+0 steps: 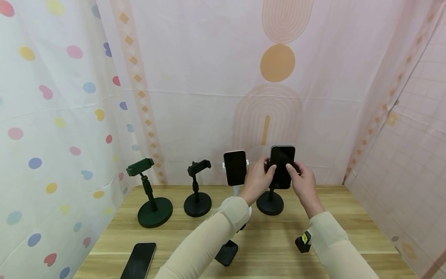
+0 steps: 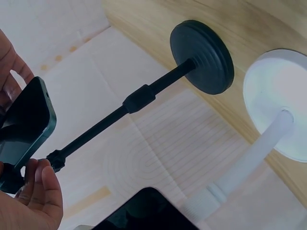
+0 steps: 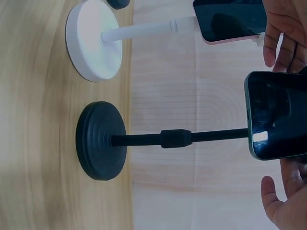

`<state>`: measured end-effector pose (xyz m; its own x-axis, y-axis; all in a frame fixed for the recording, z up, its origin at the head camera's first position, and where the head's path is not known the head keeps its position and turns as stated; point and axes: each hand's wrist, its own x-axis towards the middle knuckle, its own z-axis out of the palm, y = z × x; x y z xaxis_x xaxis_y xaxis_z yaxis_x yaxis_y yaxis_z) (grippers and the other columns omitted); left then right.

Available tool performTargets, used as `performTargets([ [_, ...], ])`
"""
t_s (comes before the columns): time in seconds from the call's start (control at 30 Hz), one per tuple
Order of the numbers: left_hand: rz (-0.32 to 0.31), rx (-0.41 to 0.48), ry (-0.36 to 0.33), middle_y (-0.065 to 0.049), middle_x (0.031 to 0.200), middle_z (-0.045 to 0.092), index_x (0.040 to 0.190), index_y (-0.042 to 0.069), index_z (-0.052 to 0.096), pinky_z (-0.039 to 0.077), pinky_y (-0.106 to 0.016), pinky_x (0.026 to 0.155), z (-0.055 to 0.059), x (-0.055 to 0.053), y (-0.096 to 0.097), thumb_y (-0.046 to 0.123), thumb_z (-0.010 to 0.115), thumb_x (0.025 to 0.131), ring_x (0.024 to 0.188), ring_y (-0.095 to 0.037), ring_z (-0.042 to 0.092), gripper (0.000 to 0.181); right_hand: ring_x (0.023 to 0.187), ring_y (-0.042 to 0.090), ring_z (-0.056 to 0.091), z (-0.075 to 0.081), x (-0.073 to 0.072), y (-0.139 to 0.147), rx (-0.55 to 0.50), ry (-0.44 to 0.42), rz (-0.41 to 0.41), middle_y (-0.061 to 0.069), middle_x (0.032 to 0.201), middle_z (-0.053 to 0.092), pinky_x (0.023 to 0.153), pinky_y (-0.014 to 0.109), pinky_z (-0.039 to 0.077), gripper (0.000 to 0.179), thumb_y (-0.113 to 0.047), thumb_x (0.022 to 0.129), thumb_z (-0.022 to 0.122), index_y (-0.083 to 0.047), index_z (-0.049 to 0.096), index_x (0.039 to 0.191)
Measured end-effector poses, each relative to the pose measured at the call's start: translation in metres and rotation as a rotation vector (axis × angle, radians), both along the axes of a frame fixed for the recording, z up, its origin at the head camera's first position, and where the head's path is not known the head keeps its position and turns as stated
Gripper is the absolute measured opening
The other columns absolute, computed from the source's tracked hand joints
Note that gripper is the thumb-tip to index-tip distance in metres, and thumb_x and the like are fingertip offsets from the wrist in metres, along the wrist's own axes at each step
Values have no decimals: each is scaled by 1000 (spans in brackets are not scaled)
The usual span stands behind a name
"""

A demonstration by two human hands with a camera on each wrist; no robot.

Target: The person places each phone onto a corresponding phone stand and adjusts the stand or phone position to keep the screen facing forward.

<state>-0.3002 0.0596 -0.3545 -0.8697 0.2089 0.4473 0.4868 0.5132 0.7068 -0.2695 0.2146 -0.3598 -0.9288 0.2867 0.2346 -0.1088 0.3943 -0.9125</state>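
A dark smartphone (image 1: 281, 170) stands upright at the top of a black phone stand (image 1: 270, 203), its screen toward me. My left hand (image 1: 259, 179) is at the phone's left side, thumb by the edge, fingers gripping the stand's dark clamp end (image 2: 10, 181). On the opposite side my right hand (image 1: 304, 186) holds the other clamp end, its thumb close to the screen edge and its fingers partly hidden behind. Just left, a second phone (image 1: 235, 168) sits in a white phone stand (image 3: 93, 40), partly covered by my left forearm in the head view.
A green phone stand (image 1: 155, 212) and a small black phone stand (image 1: 197, 204) hold no phones at left. Nearer lie a phone (image 1: 138, 260), a small black object (image 1: 227, 253) and a black-and-yellow item (image 1: 303, 242) by my right sleeve. Printed curtains (image 1: 195, 69) hang behind the wooden table (image 1: 271, 254).
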Motion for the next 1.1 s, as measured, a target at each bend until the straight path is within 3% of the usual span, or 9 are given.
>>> performTargets([
  [0.07, -11, 8, 0, 0, 95, 66, 130, 8, 62, 50, -31, 74, -3, 0, -1, 32, 60, 100, 81, -12, 60, 38, 119, 32, 52, -3, 0, 1, 1, 2, -3, 22, 134, 56, 98, 46, 43, 59, -42, 103, 51, 1, 49, 143],
  [0.17, -33, 15, -5, 4, 87, 60, 129, 7, 62, 48, -29, 71, -8, 0, -3, 34, 60, 100, 74, -11, 54, 39, 97, 27, 55, -8, 3, 0, 7, 8, -14, 18, 111, 62, 80, 37, 48, 54, -45, 102, 52, 0, 57, 130],
  [0.3, -68, 21, -49, 5, 86, 62, 133, 5, 58, 49, -30, 72, -15, 0, -6, 36, 58, 101, 74, -9, 56, 45, 77, 22, 46, -15, 6, -1, 25, 4, -22, 11, 88, 53, 64, 31, 40, 48, -47, 102, 52, -2, 61, 115],
  [0.4, -94, 40, -78, 4, 88, 67, 135, 3, 56, 52, -31, 74, -22, 1, -9, 36, 57, 102, 75, -8, 61, 46, 84, 24, 48, -21, 8, -1, 19, -13, -16, 14, 96, 57, 71, 34, 42, 49, -47, 102, 51, -2, 61, 119],
  [0.5, -99, 57, -75, 2, 90, 70, 132, 3, 58, 53, -32, 77, -28, 2, -10, 35, 57, 102, 80, -10, 65, 43, 105, 30, 54, -26, 9, 0, -3, -29, -1, 22, 120, 60, 88, 42, 46, 56, -45, 102, 51, 2, 56, 132],
  [0.6, -100, 62, -59, 0, 91, 71, 126, 3, 61, 54, -32, 77, -35, 3, -12, 33, 57, 102, 83, -12, 66, 39, 125, 34, 51, -32, 10, 0, -35, -30, 15, 24, 138, 53, 102, 48, 42, 61, -42, 103, 52, 4, 48, 142],
  [0.8, -90, 44, -67, 6, 84, 66, 107, 10, 69, 50, -27, 70, -45, 8, -15, 33, 57, 102, 74, -7, 60, 27, 114, 36, 60, -44, 12, -2, -58, -19, 17, 24, 125, 63, 99, 48, 43, 52, -39, 103, 54, 3, 56, 135],
  [0.93, -118, 43, -77, 7, 77, 60, 95, 11, 68, 44, -25, 62, -51, 10, -19, 32, 56, 103, 67, -8, 51, 25, 112, 37, 62, -51, 16, -4, -80, -42, 15, 25, 122, 64, 102, 53, 41, 52, -39, 103, 53, 3, 56, 134],
  [1.1, -148, 46, -60, 6, 76, 59, 95, 9, 69, 42, -25, 60, -58, 13, -23, 27, 56, 103, 64, -8, 48, 24, 113, 38, 62, -59, 21, -6, -96, -61, 15, 24, 123, 64, 104, 56, 38, 48, -35, 104, 53, 3, 57, 133],
])
